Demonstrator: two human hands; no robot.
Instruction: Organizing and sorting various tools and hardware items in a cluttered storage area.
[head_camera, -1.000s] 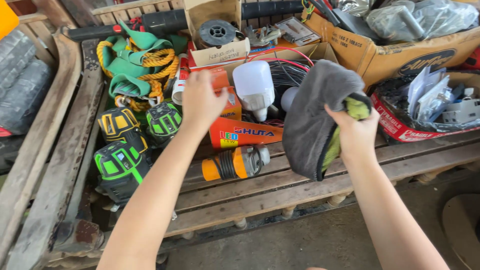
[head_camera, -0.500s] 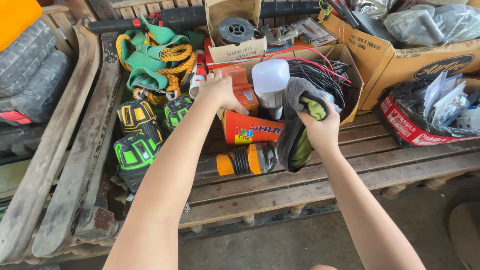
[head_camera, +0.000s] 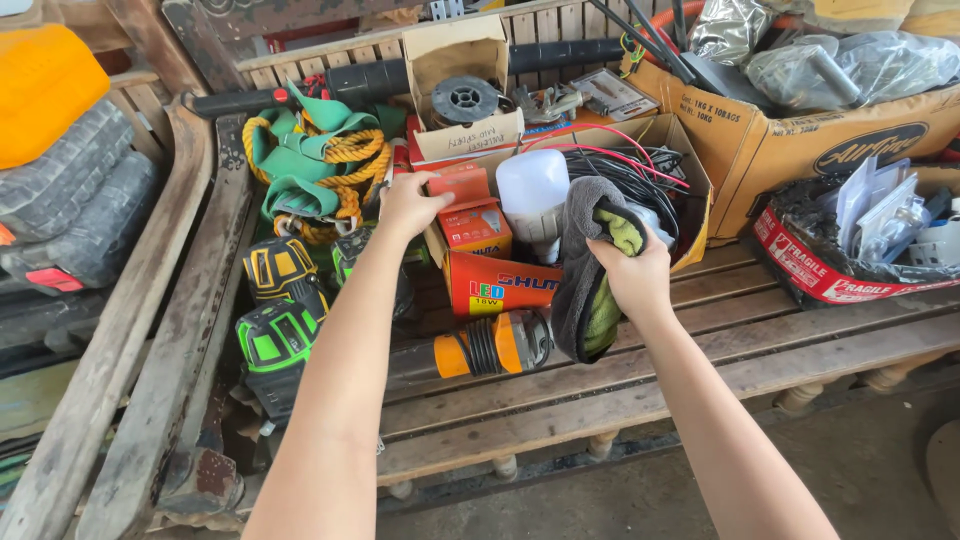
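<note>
Worn wooden slat bench (head_camera: 700, 360), cluttered, over a bare concrete floor; slatted backrest behind it.

Left hand (head_camera: 408, 205): reaches forward over the clutter, fingers curled down onto the top edge of a small orange box (head_camera: 470, 215). Touching the box at its left upper corner; whether it is actually gripped, cannot tell. That box stands upright at the left end of an open cardboard carton (head_camera: 690, 160), in front of a larger orange box (head_camera: 505, 285) with printed lettering.

Right hand (head_camera: 635, 275): closed around a bunched grey cloth (head_camera: 580, 270) with a yellow-green inner side, thumb and fingers pressed into the fabric. Cloth hangs down from the hand, its lower end just above the bench slats. Hand sits just right of a white bulb (head_camera: 535, 195), which stands in the carton beside a tangle of black and red wires (head_camera: 620, 160).

Near the hands: an orange-and-black torch (head_camera: 495, 345) lying on its side on the slats, just left of the hanging cloth. Left of the forearm, a yellow-and-black laser level (head_camera: 280, 270) and a green-and-black one (head_camera: 272, 340). Behind them, a green harness with yellow rope (head_camera: 320, 170).

Further back: a small open box holding a wire spool (head_camera: 465, 100). Right side: a big brown carton (head_camera: 800, 140) with bagged items, and a red-trimmed box (head_camera: 840, 270) of packaged parts.
</note>
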